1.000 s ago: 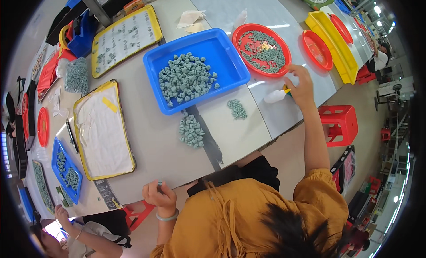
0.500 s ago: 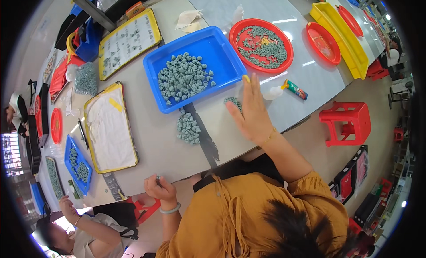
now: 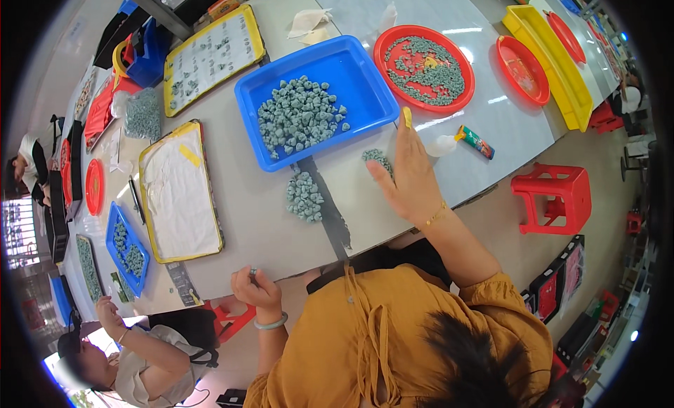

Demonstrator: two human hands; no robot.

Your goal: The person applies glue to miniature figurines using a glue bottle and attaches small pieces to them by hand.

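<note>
Grey worktable (image 3: 253,218) is shown running diagonally across the frame, crowded with trays. Compared with the frame half a second earlier, the right hand (image 3: 409,176) is seen in nearly the same place, just right of centre; one second earlier it was reaching far to the right, near the glue bottle (image 3: 460,138), which now lies untouched beside it. The right hand is spread wide open and flat, fingers extended, a yellow guard visible on one fingertip; nothing is gripped. Its fingers rest at a small cluster of grey-green pieces (image 3: 377,157), partly covered by the hand. A larger loose pile (image 3: 304,195) lies just left of it, near a dark strip on the table. Above both, the blue tray (image 3: 365,78) is filled with the same pieces, and a red round tray (image 3: 393,39) holds more at upper right. The left hand (image 3: 254,287), at lower centre by the table edge, is curled closed, with a small grey piece (image 3: 252,272) pinched at its fingertips. A white-lined yellow tray (image 3: 181,190) is seen at centre left.
</note>
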